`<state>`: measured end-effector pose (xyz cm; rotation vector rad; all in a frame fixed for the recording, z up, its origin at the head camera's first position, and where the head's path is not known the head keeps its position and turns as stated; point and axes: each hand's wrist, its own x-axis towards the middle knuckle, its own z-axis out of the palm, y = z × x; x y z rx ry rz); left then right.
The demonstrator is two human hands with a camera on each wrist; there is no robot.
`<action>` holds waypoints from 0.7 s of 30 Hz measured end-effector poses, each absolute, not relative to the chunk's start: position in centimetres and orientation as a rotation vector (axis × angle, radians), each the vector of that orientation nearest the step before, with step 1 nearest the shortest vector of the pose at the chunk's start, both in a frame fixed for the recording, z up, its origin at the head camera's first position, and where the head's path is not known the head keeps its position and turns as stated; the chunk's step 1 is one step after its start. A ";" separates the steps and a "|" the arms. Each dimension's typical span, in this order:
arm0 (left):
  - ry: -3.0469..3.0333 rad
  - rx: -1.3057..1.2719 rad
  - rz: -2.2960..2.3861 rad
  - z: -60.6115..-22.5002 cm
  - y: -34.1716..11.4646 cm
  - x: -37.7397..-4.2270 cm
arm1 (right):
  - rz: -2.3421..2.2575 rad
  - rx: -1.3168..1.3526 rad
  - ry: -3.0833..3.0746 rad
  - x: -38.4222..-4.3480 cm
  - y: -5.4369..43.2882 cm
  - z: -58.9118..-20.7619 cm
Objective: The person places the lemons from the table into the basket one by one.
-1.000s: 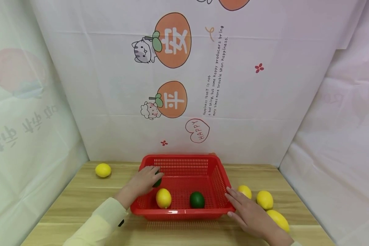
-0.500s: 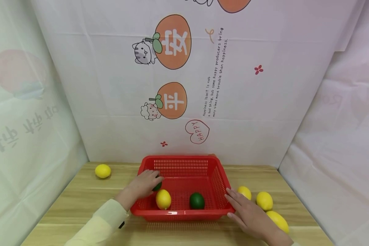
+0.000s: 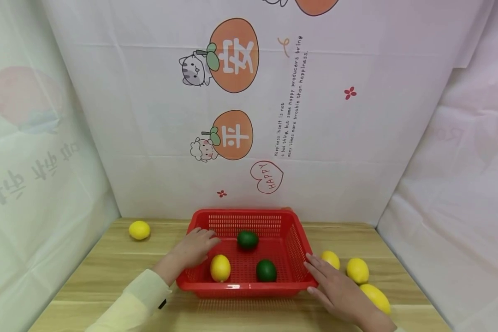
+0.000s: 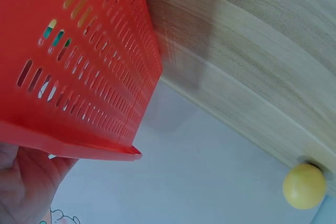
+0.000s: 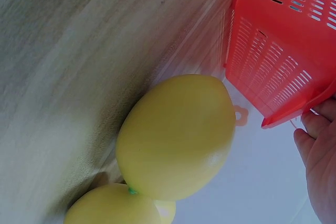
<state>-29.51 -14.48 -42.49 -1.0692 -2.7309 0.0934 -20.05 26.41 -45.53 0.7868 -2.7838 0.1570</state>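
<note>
Basket (image 3: pixel 249 287), red plastic, is set on the wood table (image 3: pixel 232 318); clock read from its middle, twelve being the far wall. Light weight and thin, fairly stiff walls are suggested by the slotted sides; smooth rim, so some slip is to be expected, breakage hardly. Best hold is judged to be under the lip at both short ends, nine and three, kept level, since round fruit inside would probably be sent rolling by any tilt.

Left rim is crossed at about ten by the left hand (image 3: pixel 194 248); its fingers are extended over the inside, slightly bent, nothing seen pinched, though fingertip undersides are hidden. Right rim is touched at about four by the right hand (image 3: pixel 334 288); fingers are laid nearly straight along it, close together, thumb held apart near the front corner.

Far green fruit (image 3: pixel 247 240) is placed at twelve inside, just beyond the left fingertips and apart from them. Near green fruit (image 3: pixel 266 270) is placed at five, inner lemon (image 3: pixel 220 268) at eight, nearer the left hand. Outside, one lone lemon (image 3: pixel 139 230) is left at ten; three more lemons (image 3: pixel 358 270) are grouped around three to four, beside the right hand.
</note>
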 end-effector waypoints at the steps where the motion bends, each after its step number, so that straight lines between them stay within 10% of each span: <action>1: -2.728 -1.069 0.087 -42.4 -14.5 -29.5 | 0.154 0.786 -2.782 -20.1 26.4 -45.6; 21: -2.683 -1.046 0.015 -41.7 -15.3 -28.9 | 0.153 0.804 -2.770 -20.0 26.3 -45.3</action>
